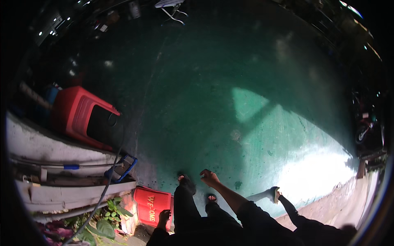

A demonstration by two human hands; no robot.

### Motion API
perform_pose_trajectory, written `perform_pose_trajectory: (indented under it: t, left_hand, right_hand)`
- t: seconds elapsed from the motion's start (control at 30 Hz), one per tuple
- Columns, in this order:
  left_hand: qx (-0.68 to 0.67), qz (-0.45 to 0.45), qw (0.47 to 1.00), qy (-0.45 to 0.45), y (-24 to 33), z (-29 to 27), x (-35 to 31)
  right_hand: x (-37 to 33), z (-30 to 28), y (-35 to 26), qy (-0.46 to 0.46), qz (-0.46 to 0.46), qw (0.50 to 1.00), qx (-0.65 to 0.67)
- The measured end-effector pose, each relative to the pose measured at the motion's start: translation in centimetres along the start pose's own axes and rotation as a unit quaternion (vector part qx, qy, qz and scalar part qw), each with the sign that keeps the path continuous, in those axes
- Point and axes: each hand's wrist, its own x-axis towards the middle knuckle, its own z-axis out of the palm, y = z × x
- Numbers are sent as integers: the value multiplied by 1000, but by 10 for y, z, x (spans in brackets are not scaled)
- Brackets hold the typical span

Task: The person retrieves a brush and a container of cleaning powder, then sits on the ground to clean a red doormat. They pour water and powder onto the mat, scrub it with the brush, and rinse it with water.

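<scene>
One left hand [164, 216] hangs over the red mat [143, 203] by the plants [105, 228], the right hand [210, 177] over the green floor [184, 102]. It's dim, so I can't tell if either grip is together.

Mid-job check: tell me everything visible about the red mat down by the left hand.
The red mat looks roughly rectangular, with slightly rounded upper corners and yellow lettering running sideways across its face. A crease or band shows near its upper edge; its material can't be told for sure. It lies low, left of the person's dark-clothed legs, between the green floor and the leafy plants. The left hand overlaps its lower right part in view, but contact isn't clear.
</scene>
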Motion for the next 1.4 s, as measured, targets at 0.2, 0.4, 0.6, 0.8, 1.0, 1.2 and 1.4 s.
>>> perform_pose_trajectory:
  t: [0.2, 0.4, 0.6, 0.8, 1.0, 1.2, 1.4]
  left_hand:
    - [213, -23, 977, -7, 158, -159, 110]
    - [438, 182, 880, 10, 535, -228, 280]
    - [601, 293, 736, 102, 809, -38, 238]
    - [672, 347, 611, -233, 719, 227, 94]
    - [689, 369, 305, -544, 485, 339, -94]
    - [734, 366, 85, -566, 405, 352, -141]
    - [783, 395, 44, -479, 426, 395, -85]
  right_hand:
    - [92, -49, -79, -9, 91, 996, 18]
    - [52, -82, -39, 317, 318, 848, 282]
    - [-68, -7, -42, 477, 442, 640, 410]
    - [-152, 171, -31, 567, 535, 322, 538]
    - [-243, 326, -43, 579, 546, 65, 603]
    - [-311, 370, -84, 606, 523, -73, 595]
    - [-351, 384, -87, 616, 475, -106, 619]
